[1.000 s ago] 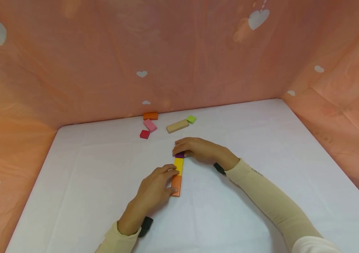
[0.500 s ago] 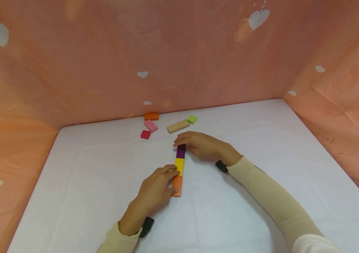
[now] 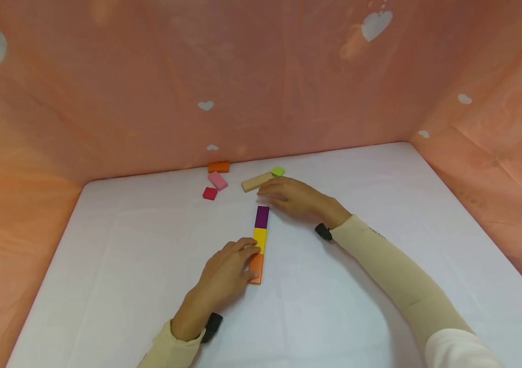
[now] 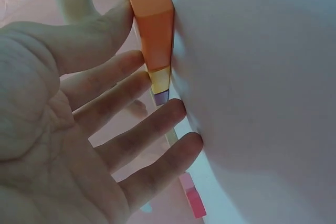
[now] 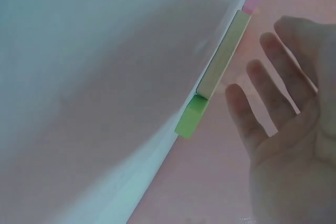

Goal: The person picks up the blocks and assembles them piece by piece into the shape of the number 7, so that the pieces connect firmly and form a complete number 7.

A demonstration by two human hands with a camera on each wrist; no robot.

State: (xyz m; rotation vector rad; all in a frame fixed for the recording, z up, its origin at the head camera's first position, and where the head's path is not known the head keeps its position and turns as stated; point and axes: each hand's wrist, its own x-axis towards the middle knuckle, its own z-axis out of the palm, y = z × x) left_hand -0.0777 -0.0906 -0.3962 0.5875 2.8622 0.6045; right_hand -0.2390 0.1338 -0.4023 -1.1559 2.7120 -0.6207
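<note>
Three blocks lie end to end in a line: an orange block (image 3: 256,267) nearest, a yellow block (image 3: 261,239) in the middle and a purple block (image 3: 262,217) farthest. My left hand (image 3: 226,271) rests its thumb and fingertips on the orange and yellow blocks from the left, its fingers spread and nearly straight in the left wrist view. My right hand (image 3: 295,198) hovers beyond the purple block, apart from it, and holds nothing. Just past its fingertips lies a long plain wooden block (image 3: 256,182), with a small green block (image 3: 278,171) touching its far end.
Toward the back of the white-covered table (image 3: 150,245) lie a dark orange block (image 3: 218,167), a pink block (image 3: 217,181) and a small red block (image 3: 210,193). An orange cloth (image 3: 261,76) with hearts hangs behind the table and at its sides.
My right hand has let go of the purple block and moved away from me toward the plain wooden block. The purple block now shows whole. My left hand has stayed in place.
</note>
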